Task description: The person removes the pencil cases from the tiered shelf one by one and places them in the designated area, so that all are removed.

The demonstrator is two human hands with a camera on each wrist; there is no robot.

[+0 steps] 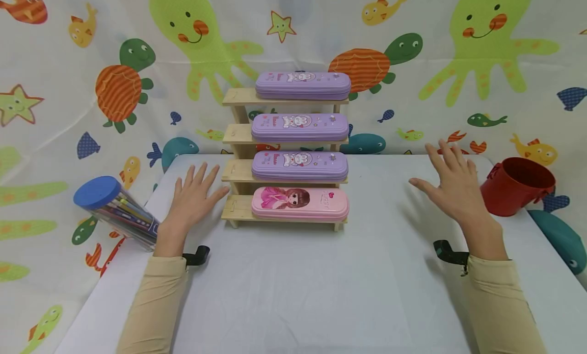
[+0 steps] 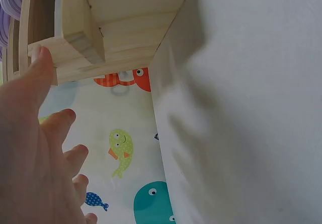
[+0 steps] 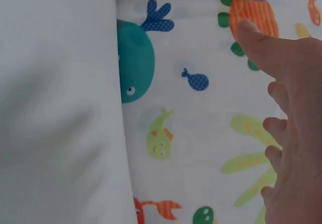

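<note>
A stepped wooden rack [image 1: 237, 165] stands at the middle back of the table, seen in the head view. Its upper tiers bear three purple pencil cases, the top one [image 1: 302, 85], one below it [image 1: 300, 127] and another [image 1: 300, 165]. A pink pencil case [image 1: 300, 202] with a doll picture lies on the lowest tier. My left hand [image 1: 192, 203] is held with fingers spread just left of the rack, holding nothing. Over the table's right side my right hand [image 1: 454, 188] is likewise spread and holds nothing, near a red bucket [image 1: 504, 191].
A clear jar with a blue lid [image 1: 97, 192], full of pens or pencils, stands at the left edge beside my left wrist. White cloth covers the table [image 1: 293, 293]. Behind it hangs a sea-animal curtain [image 1: 293, 48]. Each wrist wears a black camera strap.
</note>
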